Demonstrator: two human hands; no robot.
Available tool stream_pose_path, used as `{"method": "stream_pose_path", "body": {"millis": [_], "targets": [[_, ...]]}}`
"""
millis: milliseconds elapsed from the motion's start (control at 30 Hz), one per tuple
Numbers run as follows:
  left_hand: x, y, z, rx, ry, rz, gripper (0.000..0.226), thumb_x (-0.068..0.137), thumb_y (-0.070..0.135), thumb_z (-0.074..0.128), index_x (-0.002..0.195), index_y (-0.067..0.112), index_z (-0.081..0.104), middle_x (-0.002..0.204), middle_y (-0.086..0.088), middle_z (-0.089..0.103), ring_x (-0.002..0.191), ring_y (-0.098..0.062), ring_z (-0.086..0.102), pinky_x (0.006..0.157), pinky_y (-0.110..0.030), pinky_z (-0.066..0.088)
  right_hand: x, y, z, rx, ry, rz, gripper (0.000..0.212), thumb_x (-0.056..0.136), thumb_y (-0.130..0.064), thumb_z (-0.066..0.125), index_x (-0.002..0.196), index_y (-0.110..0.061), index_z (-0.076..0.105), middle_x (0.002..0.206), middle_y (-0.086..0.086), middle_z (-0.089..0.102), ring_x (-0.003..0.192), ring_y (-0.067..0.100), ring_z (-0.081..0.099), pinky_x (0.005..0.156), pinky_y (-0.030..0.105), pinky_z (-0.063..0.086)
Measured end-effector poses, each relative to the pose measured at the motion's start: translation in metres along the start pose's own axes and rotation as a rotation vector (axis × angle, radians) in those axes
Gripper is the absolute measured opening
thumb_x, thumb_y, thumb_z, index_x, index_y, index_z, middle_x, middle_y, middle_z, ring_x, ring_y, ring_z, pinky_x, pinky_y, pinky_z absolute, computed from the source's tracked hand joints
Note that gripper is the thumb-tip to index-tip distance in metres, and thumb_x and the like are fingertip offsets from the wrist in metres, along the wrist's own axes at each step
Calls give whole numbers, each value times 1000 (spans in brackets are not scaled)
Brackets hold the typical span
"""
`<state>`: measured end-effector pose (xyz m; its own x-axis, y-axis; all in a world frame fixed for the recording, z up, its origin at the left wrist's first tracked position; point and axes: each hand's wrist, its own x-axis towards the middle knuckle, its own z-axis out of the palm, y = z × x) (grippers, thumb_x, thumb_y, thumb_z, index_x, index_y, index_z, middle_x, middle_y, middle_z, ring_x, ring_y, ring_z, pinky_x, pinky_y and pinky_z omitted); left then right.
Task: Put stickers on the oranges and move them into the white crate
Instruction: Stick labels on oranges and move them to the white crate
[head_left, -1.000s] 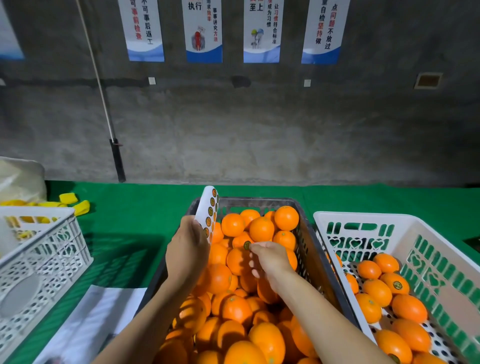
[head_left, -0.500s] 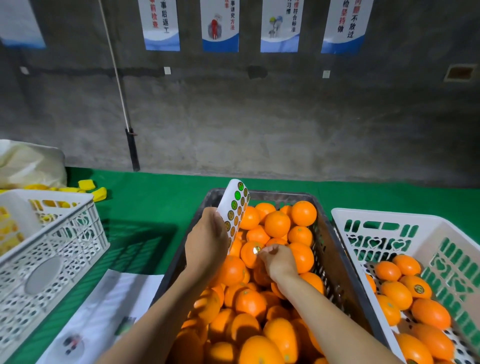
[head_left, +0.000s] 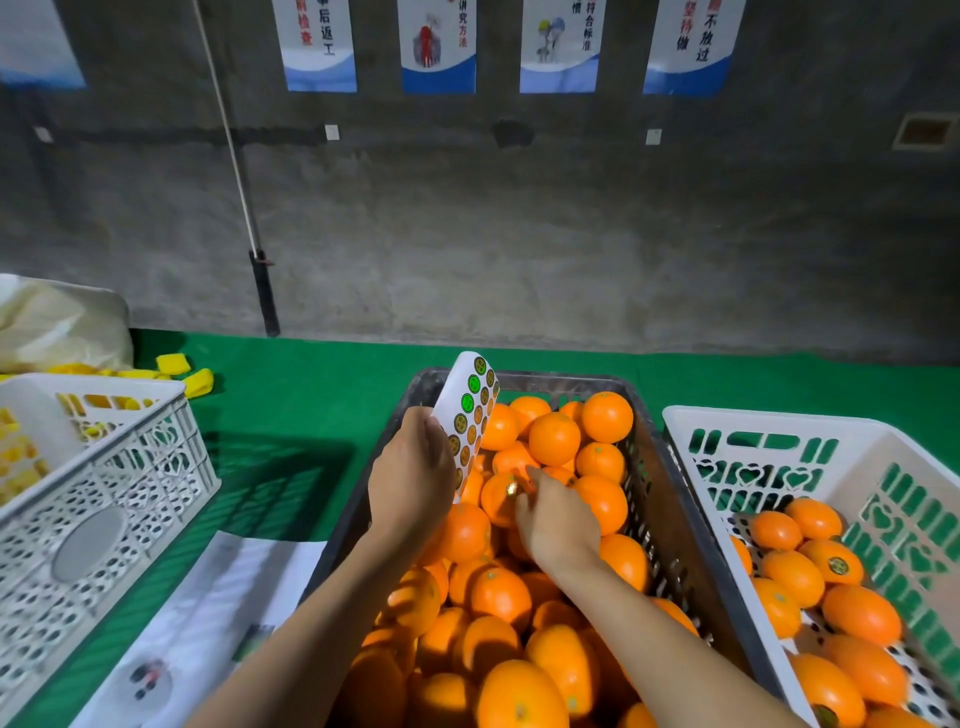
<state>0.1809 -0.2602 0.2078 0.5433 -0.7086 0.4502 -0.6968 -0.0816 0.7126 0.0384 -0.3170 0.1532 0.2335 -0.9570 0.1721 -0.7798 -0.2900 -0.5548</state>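
A dark crate (head_left: 670, 499) in the middle is piled with oranges. My left hand (head_left: 413, 480) grips a white sticker sheet (head_left: 467, 410) upright over its far left corner. My right hand (head_left: 558, 519) rests on the pile, its fingers curled around an orange (head_left: 498, 499) that carries a small round sticker (head_left: 511, 489). To the right stands the white crate (head_left: 769, 421) with green-lined walls, holding several oranges; one of them (head_left: 831, 561) shows a sticker.
A second white crate (head_left: 130, 467) with yellow pieces stands at the left on the green table cover (head_left: 301, 405). Printed paper sheets (head_left: 208, 618) lie at the front left. A whitish bag (head_left: 57, 322) sits at the far left; a concrete wall runs behind.
My right hand went from pinching a sticker above the pile to pressing it on an orange and closing around that orange. The view shifted left and down. My left hand kept the sheet.
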Motion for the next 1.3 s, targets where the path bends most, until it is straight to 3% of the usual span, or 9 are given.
{"method": "stream_pose_path", "body": {"millis": [200,267,367,433,500,567,833,1067,1300], "targets": [[0,-1,2,10,-3,-5,26,106,39,30,98,20,46,105,-8,73,77,-18,72,57,-39,61,-2,-1,4,-267,-397,73,79,99,-22,44,158,-32,-8,103,7,68,88,27,64,54,32,37],[1,-2,2,5,-14,-5,26,106,39,30,98,20,46,105,-8,72,77,-19,73,58,-41,61,-2,-1,7,-301,-438,80,84,100,-30,46,156,-32,-18,112,12,66,90,27,62,67,36,46],[1,-3,4,13,-20,-8,26,106,39,30,97,20,46,100,-7,72,75,-19,72,58,-42,60,-1,-1,13,-416,-506,97,92,100,-44,50,152,-33,-25,156,16,36,137,40,43,107,51,42],[2,-4,4,18,-15,-8,27,105,40,30,96,21,46,96,-5,72,71,-17,71,56,-40,60,0,0,16,-442,-505,85,91,100,-45,48,152,-32,-25,157,14,36,138,40,42,107,52,42],[2,-4,4,13,-14,-8,27,105,40,30,95,21,46,96,-4,72,69,-14,70,53,-36,59,1,1,19,-386,-429,60,86,101,-44,44,154,-29,-22,129,14,61,103,32,63,72,41,52],[2,-4,4,4,-18,-10,27,105,40,31,95,21,47,97,-4,72,69,-13,70,52,-35,59,5,1,17,-345,-352,54,82,102,-46,41,157,-27,-16,109,5,67,86,23,63,57,33,40],[0,-8,7,24,-45,-10,25,104,38,36,93,19,48,94,-1,71,63,-5,65,39,-9,34,23,7,23,-378,-366,-5,89,101,-48,46,157,-17,-16,104,7,67,90,25,66,68,36,49],[6,-16,9,95,31,-24,20,105,35,36,91,23,42,92,-5,70,58,-13,55,43,-21,27,28,7,26,-307,-310,38,83,95,-50,57,154,-19,8,110,9,67,99,30,66,66,37,45],[1,-13,6,-21,34,-4,23,107,35,27,94,18,38,90,-14,66,72,-35,62,59,-39,46,26,-5,-24,504,45,303,88,88,-62,61,149,-8,28,98,7,68,89,27,67,68,44,55]]}}
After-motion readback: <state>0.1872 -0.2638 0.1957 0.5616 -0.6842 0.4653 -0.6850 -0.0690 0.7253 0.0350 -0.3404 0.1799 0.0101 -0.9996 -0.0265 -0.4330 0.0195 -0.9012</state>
